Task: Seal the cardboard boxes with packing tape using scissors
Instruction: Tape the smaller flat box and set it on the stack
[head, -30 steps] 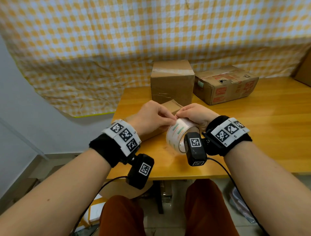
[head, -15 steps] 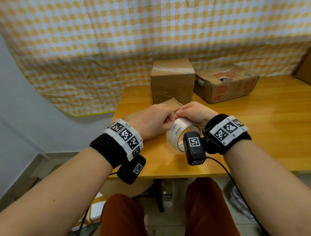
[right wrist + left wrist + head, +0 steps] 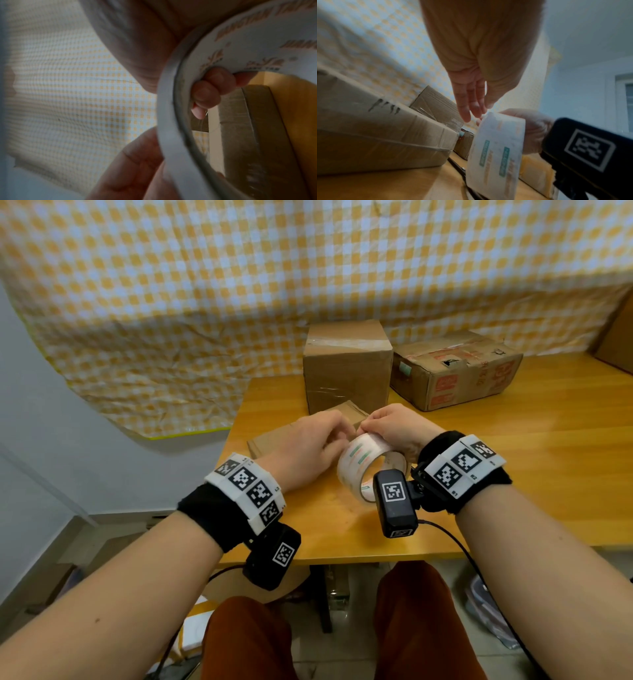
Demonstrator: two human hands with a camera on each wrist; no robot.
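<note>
A white printed packing tape roll (image 3: 359, 460) stands on edge above the wooden table (image 3: 513, 474). My right hand (image 3: 394, 429) grips it, with fingers (image 3: 209, 92) curled through the core of the tape roll (image 3: 171, 121). Fingertips of my left hand (image 3: 308, 446) pinch at the roll's top edge, and the thumb lies against its side. In the left wrist view the left hand (image 3: 471, 105) meets the tape roll (image 3: 496, 155) at its rim. A flat cardboard box (image 3: 270, 440) lies just behind the hands. A thin dark metal piece with a rivet (image 3: 459, 167), possibly scissors, lies on the table under the roll.
A cube-shaped cardboard box (image 3: 346, 368) with tape across its top stands behind the flat one. A worn printed box (image 3: 455, 371) lies to its right, and another box edge (image 3: 616, 337) shows at far right. Checked cloth (image 3: 239, 285) hangs behind the table.
My left wrist has turned so its camera sits lower under the arm. The left fingertips shifted slightly along the roll's top. The right hand and the roll stayed nearly still.
</note>
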